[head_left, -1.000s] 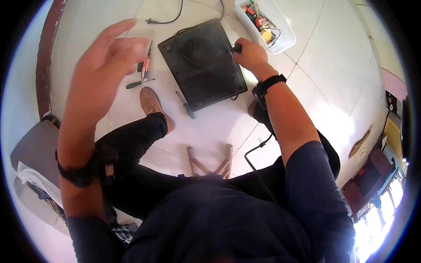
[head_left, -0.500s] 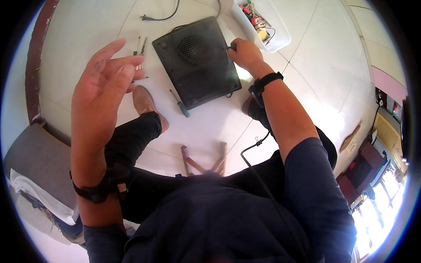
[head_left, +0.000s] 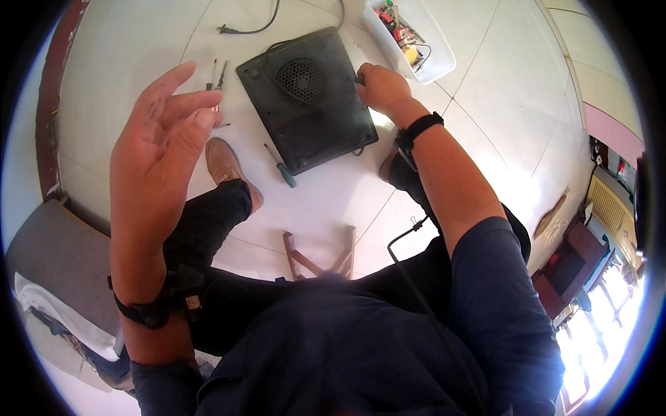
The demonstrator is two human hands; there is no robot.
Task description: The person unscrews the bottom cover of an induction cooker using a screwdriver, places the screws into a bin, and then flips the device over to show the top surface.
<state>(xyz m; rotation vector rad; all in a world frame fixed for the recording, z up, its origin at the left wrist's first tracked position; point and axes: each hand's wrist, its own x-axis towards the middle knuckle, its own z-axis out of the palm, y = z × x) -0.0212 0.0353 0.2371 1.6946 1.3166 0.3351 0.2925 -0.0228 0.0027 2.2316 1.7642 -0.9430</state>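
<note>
You seem to be in a room of a home. The pale tiled floor (head_left: 485, 62) meets the wall at a brown skirting strip (head_left: 50, 111) along its left edge. Near that edge, to your lower left, you have a grey padded seat (head_left: 66, 256) with a white cloth (head_left: 62, 315) on it. Along the floor's right edge you have a straw-coloured bundle (head_left: 551, 215), dark red furniture (head_left: 565, 267) and a bright window (head_left: 596, 340). Before you, a black appliance (head_left: 305, 132) of household kind lies right on the tiles.
</note>
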